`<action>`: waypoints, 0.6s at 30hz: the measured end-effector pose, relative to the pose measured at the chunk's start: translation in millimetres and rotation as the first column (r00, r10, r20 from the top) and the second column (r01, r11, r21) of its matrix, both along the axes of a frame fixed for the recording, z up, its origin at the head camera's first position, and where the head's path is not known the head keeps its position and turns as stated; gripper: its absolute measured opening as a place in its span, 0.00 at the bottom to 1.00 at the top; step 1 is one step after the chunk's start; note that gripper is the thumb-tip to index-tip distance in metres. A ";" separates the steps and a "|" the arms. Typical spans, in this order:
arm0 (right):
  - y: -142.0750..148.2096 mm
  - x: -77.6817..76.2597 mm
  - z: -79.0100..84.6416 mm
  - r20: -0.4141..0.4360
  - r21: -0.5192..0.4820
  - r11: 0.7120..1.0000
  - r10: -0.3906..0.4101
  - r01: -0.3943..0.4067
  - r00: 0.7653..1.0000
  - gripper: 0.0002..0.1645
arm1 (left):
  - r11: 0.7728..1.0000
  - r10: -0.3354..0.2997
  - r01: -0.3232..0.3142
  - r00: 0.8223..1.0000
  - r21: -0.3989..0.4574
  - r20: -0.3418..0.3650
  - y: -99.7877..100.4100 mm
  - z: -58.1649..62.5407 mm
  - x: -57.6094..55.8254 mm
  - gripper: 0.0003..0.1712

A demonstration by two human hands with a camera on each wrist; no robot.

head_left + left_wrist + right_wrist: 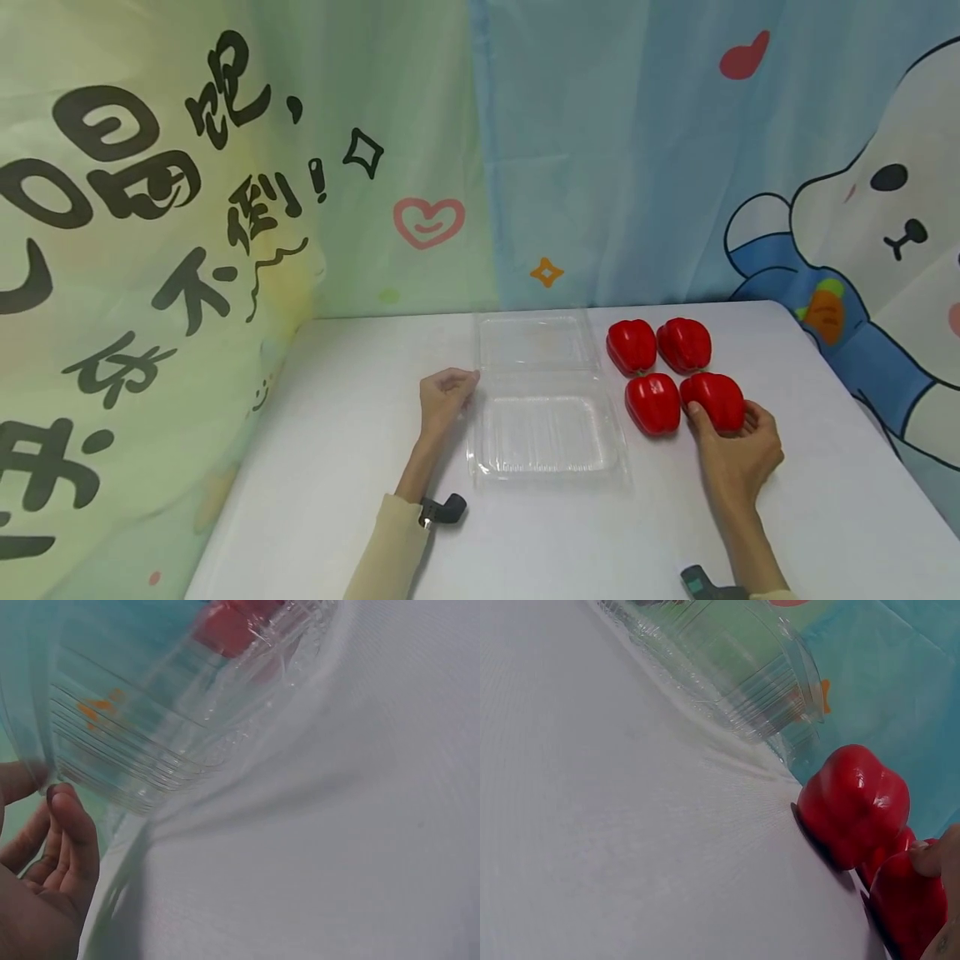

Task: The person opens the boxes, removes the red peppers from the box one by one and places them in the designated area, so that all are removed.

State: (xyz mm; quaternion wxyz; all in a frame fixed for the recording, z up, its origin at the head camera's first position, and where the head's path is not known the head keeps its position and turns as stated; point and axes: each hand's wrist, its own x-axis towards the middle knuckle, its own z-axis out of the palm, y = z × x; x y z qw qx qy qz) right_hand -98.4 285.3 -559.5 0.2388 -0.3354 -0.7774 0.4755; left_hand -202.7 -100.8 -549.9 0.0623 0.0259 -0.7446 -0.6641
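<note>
A clear plastic clamshell box (551, 429) lies unfolded on the white table, its lid half (536, 342) toward the back. My left hand (444, 404) is at the box's left side; in the left wrist view its thumb and a finger pinch the rim of the clear box (127, 750). On the right, my right hand (741, 454) grips a red bell pepper (712, 396), thumb on the left and fingers around the right side. That bell pepper (907, 907) shows partly behind the thumb in the right wrist view.
Three more red bell peppers stand beside the held one: one to its left (652, 404), and two behind, left (632, 346) and right (684, 343). A printed curtain (600, 150) hangs along the table's back edge. White tabletop (322, 467) extends left of the box.
</note>
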 end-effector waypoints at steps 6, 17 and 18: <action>-0.5 -6.2 12.6 0.021 0.052 0.998 -0.025 0.024 0.999 0.51 | 1.000 0.022 -0.022 1.000 0.015 0.003 -3.8 0.5 0.2 0.17; -8.4 -17.0 55.0 -0.165 0.398 0.898 0.269 -0.186 0.949 0.50 | 0.997 0.064 -0.066 0.997 -0.044 -0.034 -12.0 11.4 6.3 0.24; -10.1 -18.9 57.6 -0.175 0.430 0.875 0.323 -0.223 0.930 0.50 | 0.996 0.060 -0.062 0.997 -0.061 -0.040 -12.1 12.4 6.3 0.24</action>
